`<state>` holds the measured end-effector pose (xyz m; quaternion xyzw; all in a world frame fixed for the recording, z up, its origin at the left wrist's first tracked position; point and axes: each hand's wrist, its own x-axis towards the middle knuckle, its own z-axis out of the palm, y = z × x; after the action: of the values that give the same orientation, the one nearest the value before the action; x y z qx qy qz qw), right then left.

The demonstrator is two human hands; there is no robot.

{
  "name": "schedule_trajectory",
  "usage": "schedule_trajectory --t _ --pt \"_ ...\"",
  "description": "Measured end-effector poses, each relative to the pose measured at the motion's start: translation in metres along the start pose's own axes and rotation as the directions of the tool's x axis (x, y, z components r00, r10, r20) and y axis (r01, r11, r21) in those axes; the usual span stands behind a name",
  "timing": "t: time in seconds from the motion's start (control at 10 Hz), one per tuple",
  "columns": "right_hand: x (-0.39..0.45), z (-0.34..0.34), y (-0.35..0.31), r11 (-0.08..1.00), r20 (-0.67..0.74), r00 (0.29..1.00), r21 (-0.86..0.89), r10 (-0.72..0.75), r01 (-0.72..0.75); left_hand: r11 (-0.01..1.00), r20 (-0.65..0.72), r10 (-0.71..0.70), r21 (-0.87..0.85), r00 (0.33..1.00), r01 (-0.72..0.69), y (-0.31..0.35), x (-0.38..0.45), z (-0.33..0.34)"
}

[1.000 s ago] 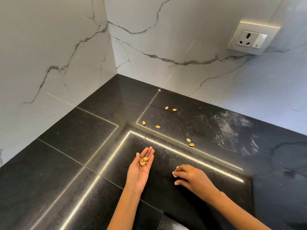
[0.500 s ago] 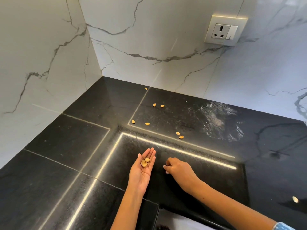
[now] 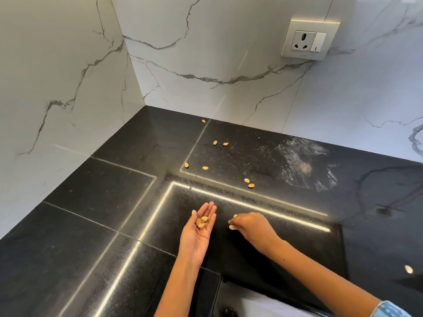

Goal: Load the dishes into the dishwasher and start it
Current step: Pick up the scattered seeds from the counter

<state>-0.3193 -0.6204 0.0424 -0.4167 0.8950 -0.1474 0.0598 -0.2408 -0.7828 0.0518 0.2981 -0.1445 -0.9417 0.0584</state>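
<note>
Head view: a black stone counter (image 3: 96,193) meets white marbled walls in a corner, with a wall socket (image 3: 309,42) on the right wall. Neither dishes nor dishwasher are in view, so loading seems not yet begun; the step in hand looks like clearing nut shells off the counter first.

The left hand (image 3: 199,232) lies palm up, fingers straight and together, cradling two shells (image 3: 202,221). The right hand (image 3: 251,226) is just beside it, knuckles up, fingers curled down near the counter; whether it pinches a shell cannot be told.

Seven more loose shells (image 3: 249,183) lie scattered farther back toward the corner, well apart from both hands. The next move probably calls for reaching forward to them.

A damp smear (image 3: 306,165) marks the counter on the right. The counter's front edge is near the forearms; walls close the far and left sides, and the stone between is open.
</note>
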Motion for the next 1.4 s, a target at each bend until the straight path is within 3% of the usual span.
schedule_trajectory --t 0.2,0.4,0.7,0.9,1.0,1.2,1.3,1.4 --pt "-0.001 0.003 -0.006 0.999 -0.025 0.998 0.008 0.053 -0.053 1.0 0.004 0.009 0.002 1.0 -0.009 -0.002 -0.003 0.002" --pt "0.006 0.002 -0.011 0.988 0.026 1.0 -0.156 0.017 -0.012 1.0 -0.001 0.007 0.005 1.0 -0.007 -0.004 -0.003 0.001" --pt "-0.01 0.01 0.002 0.999 -0.047 0.999 -0.032 0.002 -0.004 1.0 -0.004 -0.001 0.018 1.0 0.001 -0.008 -0.002 0.001" --pt "-0.001 0.005 -0.006 0.989 0.027 0.999 -0.148 0.03 -0.026 1.0 -0.01 -0.009 0.025 1.0 0.01 -0.012 -0.002 0.002" --pt "-0.002 0.001 -0.005 0.992 0.032 0.999 -0.124 0.02 -0.016 1.0 -0.007 -0.01 0.026 1.0 0.01 -0.013 -0.004 0.001" --pt "0.004 -0.004 0.011 0.998 -0.151 0.987 0.028 0.056 -0.052 1.0 -0.014 -0.006 0.015 1.0 0.006 -0.013 -0.005 -0.001" --pt "0.006 -0.005 0.016 0.999 -0.046 0.998 -0.035 -0.032 0.03 1.0 -0.013 -0.001 0.023 1.0 0.001 -0.012 -0.005 -0.001" --pt "0.009 -0.007 0.021 0.994 0.012 1.0 -0.107 -0.005 0.007 1.0 -0.011 -0.007 0.026 1.0 0.007 -0.013 -0.005 0.0"
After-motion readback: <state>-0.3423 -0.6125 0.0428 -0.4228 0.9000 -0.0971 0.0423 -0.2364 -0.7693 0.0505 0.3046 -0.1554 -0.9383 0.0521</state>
